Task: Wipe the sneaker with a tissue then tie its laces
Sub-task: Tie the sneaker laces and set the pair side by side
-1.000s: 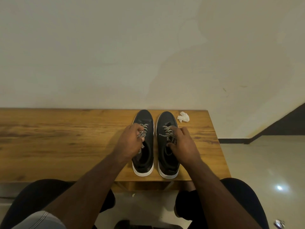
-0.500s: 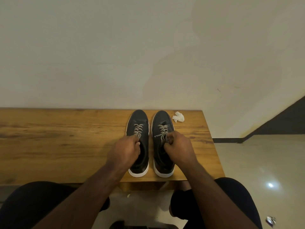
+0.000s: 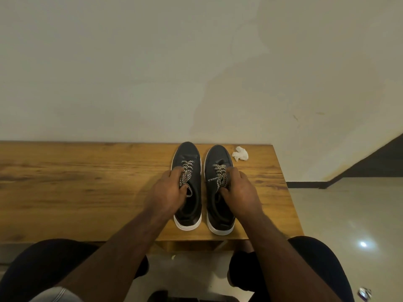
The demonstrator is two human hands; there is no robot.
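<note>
Two black sneakers w/ white soles are set side by side on the wooden table (image 3: 87, 184), toes to the wall. Left sneaker's (image 3: 188, 153) laces (image 3: 185, 177) are pinched by the left hand (image 3: 168, 192); right sneaker's (image 3: 218, 155) laces (image 3: 219, 177) are gripped by the right hand (image 3: 239, 192). A crumpled tissue (image 3: 240, 153) is seen just beside the right toe.

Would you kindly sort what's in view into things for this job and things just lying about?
For the job:
left black white-soled sneaker
right black white-soled sneaker
crumpled white tissue
left hand
right hand

Lying about:
shiny crumpled wrapper on floor
</note>
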